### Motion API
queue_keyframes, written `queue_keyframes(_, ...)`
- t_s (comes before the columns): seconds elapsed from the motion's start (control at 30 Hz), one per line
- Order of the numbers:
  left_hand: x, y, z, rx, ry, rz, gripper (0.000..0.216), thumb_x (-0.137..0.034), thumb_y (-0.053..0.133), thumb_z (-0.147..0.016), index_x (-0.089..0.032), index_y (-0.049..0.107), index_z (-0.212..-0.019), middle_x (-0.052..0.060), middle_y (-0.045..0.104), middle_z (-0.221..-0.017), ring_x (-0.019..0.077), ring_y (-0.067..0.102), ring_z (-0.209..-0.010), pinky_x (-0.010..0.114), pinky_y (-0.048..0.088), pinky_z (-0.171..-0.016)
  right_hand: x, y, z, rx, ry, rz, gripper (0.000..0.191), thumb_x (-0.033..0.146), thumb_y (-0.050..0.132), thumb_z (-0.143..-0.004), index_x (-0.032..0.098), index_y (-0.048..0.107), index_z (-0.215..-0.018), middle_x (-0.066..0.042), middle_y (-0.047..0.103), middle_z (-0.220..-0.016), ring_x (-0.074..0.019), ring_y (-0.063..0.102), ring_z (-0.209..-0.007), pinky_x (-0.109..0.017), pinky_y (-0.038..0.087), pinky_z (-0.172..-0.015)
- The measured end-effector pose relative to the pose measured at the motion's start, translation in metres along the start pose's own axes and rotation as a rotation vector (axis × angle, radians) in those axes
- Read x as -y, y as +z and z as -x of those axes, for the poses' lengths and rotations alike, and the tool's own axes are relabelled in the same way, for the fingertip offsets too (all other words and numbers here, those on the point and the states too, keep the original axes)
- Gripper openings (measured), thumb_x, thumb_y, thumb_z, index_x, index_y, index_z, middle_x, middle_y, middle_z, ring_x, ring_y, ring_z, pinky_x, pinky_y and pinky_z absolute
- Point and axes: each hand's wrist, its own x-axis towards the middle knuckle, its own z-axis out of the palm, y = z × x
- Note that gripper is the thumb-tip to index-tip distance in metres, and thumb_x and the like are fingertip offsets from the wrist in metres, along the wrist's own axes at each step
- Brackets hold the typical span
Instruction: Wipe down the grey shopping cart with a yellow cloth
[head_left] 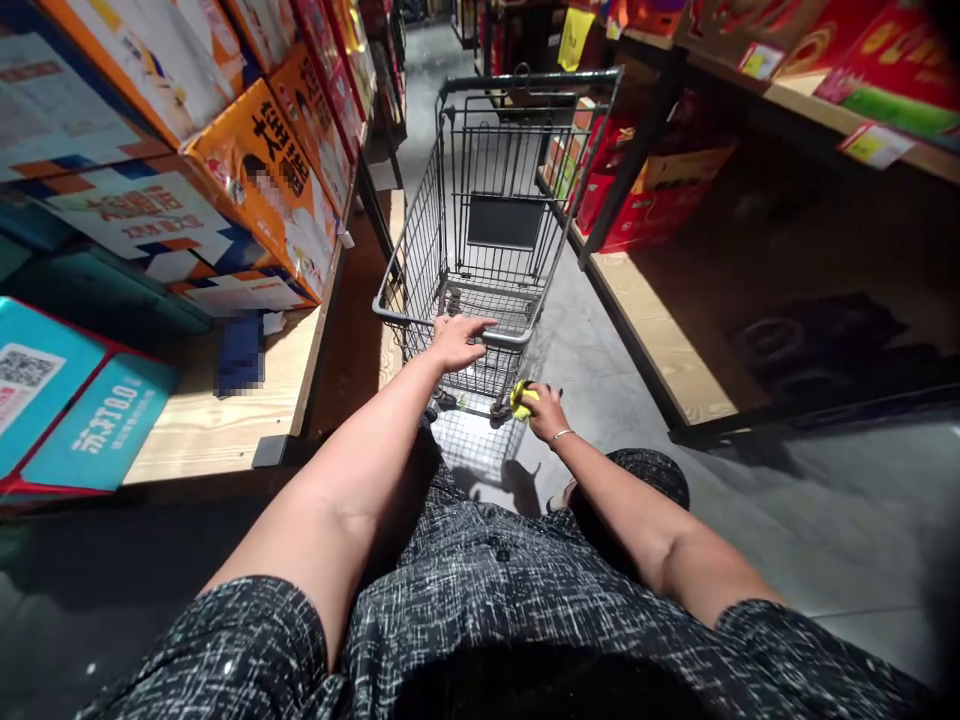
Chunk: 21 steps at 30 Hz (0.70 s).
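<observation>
A grey wire shopping cart point(501, 200) stands in the aisle with one end close to me. My left hand point(459, 342) is at its near rim, palm down, with the fingers stretched out to the right. Whether the hand presses on the rim or hovers just over it is hard to see. Lower and to the right, my right hand point(549, 412) is closed around a crumpled bright yellow cloth point(523, 400) with some dark parts. That hand is beside the cart's near wheels, apart from the basket. Only wire mesh shows inside the basket.
A wooden shelf point(217, 430) on the left bears stacked orange boxes point(259, 180) and a turquoise box point(97, 410). To the right, a dark-framed shelf point(652, 340) holds red boxes point(664, 200). A yellow tag point(575, 38) hangs farther back. Grey floor point(600, 360) runs between the shelves.
</observation>
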Motion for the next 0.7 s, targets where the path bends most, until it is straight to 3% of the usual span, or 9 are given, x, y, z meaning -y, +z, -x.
queue_keyframes(0.13,0.002,0.004,-0.001,-0.009,0.051,-0.049,0.052,-0.024,0.058,-0.076,-0.035,0.071,-0.126,-0.001,0.071,-0.132,0.0286,0.054,-0.122,0.048,0.027,-0.109,0.006,-0.052,-0.028,-0.334,0.119,-0.098,0.051,0.008,0.055,-0.077,0.025,0.073,-0.121,-0.013,0.047,-0.135,-0.0315,0.049,-0.126,-0.056,0.048,-0.104)
queue_keyframes(0.2,0.001,0.006,-0.002,-0.018,0.043,-0.051,0.052,-0.023,0.059,-0.074,-0.035,0.071,-0.124,-0.001,0.073,-0.130,0.0288,0.054,-0.120,0.048,0.028,-0.107,0.021,-0.090,-0.045,-0.483,0.074,-0.184,0.051,0.011,0.054,-0.080,0.026,0.069,-0.127,-0.012,0.042,-0.139,-0.0308,0.049,-0.130,-0.052,0.049,-0.105)
queue_keyframes(0.27,-0.002,0.007,-0.003,-0.013,0.024,-0.046,0.048,-0.024,0.059,-0.075,-0.035,0.072,-0.120,-0.002,0.074,-0.127,0.0288,0.055,-0.118,0.047,0.029,-0.106,0.042,-0.125,-0.056,-0.542,-0.036,-0.213,0.052,0.013,0.056,-0.083,0.027,0.067,-0.131,-0.012,0.040,-0.142,-0.0317,0.048,-0.132,-0.051,0.048,-0.106)
queue_keyframes(0.37,-0.006,0.007,0.001,-0.010,0.010,-0.033,0.043,-0.026,0.059,-0.077,-0.033,0.073,-0.117,-0.001,0.074,-0.127,0.0297,0.054,-0.120,0.048,0.028,-0.105,0.075,-0.156,-0.060,-0.453,-0.238,-0.153,0.052,0.010,0.059,-0.080,0.030,0.071,-0.127,-0.010,0.045,-0.140,-0.0318,0.048,-0.126,-0.052,0.046,-0.105)
queue_keyframes(0.47,-0.005,0.006,0.009,-0.024,0.025,-0.008,0.041,-0.029,0.058,-0.079,-0.029,0.072,-0.118,0.002,0.073,-0.128,0.0303,0.054,-0.121,0.048,0.027,-0.105,0.089,-0.158,-0.055,-0.228,-0.418,-0.038,0.051,0.006,0.061,-0.076,0.032,0.077,-0.118,-0.008,0.054,-0.133,-0.0284,0.049,-0.111,-0.048,0.047,-0.097)
queue_keyframes(0.53,-0.003,0.006,0.016,-0.018,0.031,-0.003,0.041,-0.029,0.057,-0.079,-0.029,0.072,-0.118,0.003,0.074,-0.125,0.0299,0.054,-0.120,0.049,0.027,-0.105,0.085,-0.153,-0.053,-0.167,-0.443,0.006,0.052,0.004,0.061,-0.075,0.031,0.078,-0.116,-0.009,0.056,-0.132,-0.0273,0.048,-0.106,-0.046,0.047,-0.094)
queue_keyframes(0.7,0.007,0.005,0.032,-0.035,0.041,0.005,0.037,-0.027,0.058,-0.075,-0.031,0.074,-0.108,0.000,0.076,-0.113,0.0274,0.056,-0.113,0.049,0.026,-0.106,0.042,-0.156,-0.076,-0.255,-0.324,-0.025,0.053,0.004,0.058,-0.071,0.028,0.079,-0.114,-0.010,0.057,-0.132,-0.0290,0.051,-0.112,-0.051,0.046,-0.097)
